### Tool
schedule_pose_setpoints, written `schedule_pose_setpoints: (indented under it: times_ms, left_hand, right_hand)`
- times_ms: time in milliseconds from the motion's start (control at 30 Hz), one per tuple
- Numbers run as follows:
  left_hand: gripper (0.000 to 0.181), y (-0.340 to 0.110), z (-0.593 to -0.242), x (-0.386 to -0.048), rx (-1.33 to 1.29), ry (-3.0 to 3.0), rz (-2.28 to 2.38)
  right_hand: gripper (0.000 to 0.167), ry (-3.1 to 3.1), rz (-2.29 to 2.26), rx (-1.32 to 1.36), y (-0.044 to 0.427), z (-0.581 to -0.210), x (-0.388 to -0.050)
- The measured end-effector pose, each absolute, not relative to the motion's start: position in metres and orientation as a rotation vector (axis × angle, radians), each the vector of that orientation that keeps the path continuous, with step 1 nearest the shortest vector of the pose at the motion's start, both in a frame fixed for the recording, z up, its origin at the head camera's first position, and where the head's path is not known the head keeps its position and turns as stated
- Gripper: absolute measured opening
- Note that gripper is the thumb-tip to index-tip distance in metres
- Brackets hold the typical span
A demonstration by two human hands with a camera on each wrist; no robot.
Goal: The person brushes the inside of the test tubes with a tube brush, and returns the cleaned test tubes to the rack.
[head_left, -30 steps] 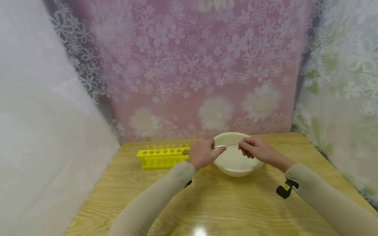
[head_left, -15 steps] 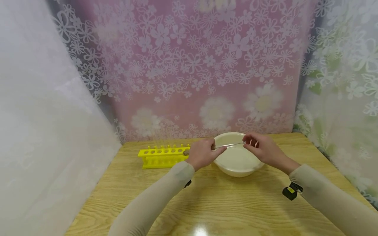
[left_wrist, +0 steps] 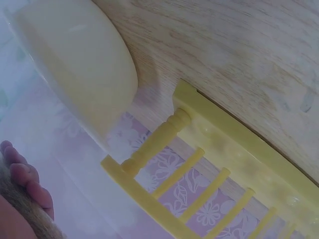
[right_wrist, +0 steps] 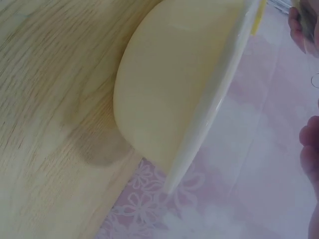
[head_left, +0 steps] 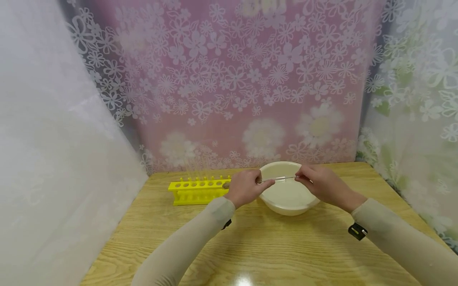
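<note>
My left hand (head_left: 247, 185) is curled round a slim clear test tube (head_left: 280, 179), held almost level over the cream basin (head_left: 288, 211). A brown bristly brush head (head_left: 226, 185) shows at the left of that fist, apparently inside the glass. The left wrist view catches the bristles (left_wrist: 20, 199) along the fingers (left_wrist: 37, 191). My right hand (head_left: 322, 184) pinches the thin wire end of this test tube brush, right of the tube. In the right wrist view a small ring (right_wrist: 315, 80), perhaps the tube's mouth, lies between both hands at the frame's edge.
A yellow test tube rack (head_left: 198, 184) stands left of the basin on the wooden table (head_left: 279, 254). Several clear tubes (head_left: 196, 167) rise at its back, faint against the flowered curtain (head_left: 232, 79). White sheeting (head_left: 64, 159) hangs at the left.
My right fingers parted at the wire's end half a second ago and now pinch it again, slightly farther right than at first. The left hand stays almost still.
</note>
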State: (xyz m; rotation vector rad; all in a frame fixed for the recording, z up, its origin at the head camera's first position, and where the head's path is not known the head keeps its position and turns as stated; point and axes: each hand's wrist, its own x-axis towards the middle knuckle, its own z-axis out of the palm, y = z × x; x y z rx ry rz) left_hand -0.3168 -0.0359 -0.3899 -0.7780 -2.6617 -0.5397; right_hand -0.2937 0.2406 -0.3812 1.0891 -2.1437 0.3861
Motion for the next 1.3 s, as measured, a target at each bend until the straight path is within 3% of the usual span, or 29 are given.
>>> schedule_pose_setpoints:
  times_ms: [100, 167, 267, 433, 533, 767, 1033, 1167, 1300]
  left_hand:
    - [0.048, -0.036, -0.390, -0.317, -0.780, -2.650, -0.549]
    - [0.048, -0.036, -0.390, -0.317, -0.779, -2.642, -0.554]
    - [0.048, -0.037, -0.391, -0.317, -0.772, -2.629, -0.539]
    - [0.047, -0.037, -0.391, -0.316, -0.768, -2.597, -0.499]
    - [0.047, -0.037, -0.391, -0.316, -0.780, -2.568, -0.490]
    - [0.047, -0.036, -0.392, -0.315, -0.800, -2.510, -0.433]
    - [0.049, -0.033, -0.393, -0.315, -0.797, -2.504, -0.375]
    - [0.048, -0.033, -0.393, -0.316, -0.798, -2.522, -0.393]
    - [0.047, -0.034, -0.391, -0.316, -0.787, -2.565, -0.456]
  right_hand:
    - [0.046, -2.099, 0.334, 1.116, 0.241, -0.381, -0.293]
    - [0.049, -2.078, 0.313, 1.127, 0.241, -0.380, -0.292]
    - [0.045, -2.093, 0.313, 1.129, 0.241, -0.380, -0.290]
    - [0.011, -2.284, 0.479, 1.073, 0.241, -0.380, -0.287]
    - [0.016, -2.419, 0.681, 1.017, 0.242, -0.379, -0.286]
    - [0.011, -2.606, 1.235, 1.008, 0.246, -0.376, -0.288]
    - [0.030, -2.690, 1.772, 0.915, 0.252, -0.371, -0.294]
    - [0.027, -2.668, 1.677, 0.866, 0.251, -0.375, -0.293]
    - [0.006, -2.543, 1.102, 0.947, 0.245, -0.383, -0.289]
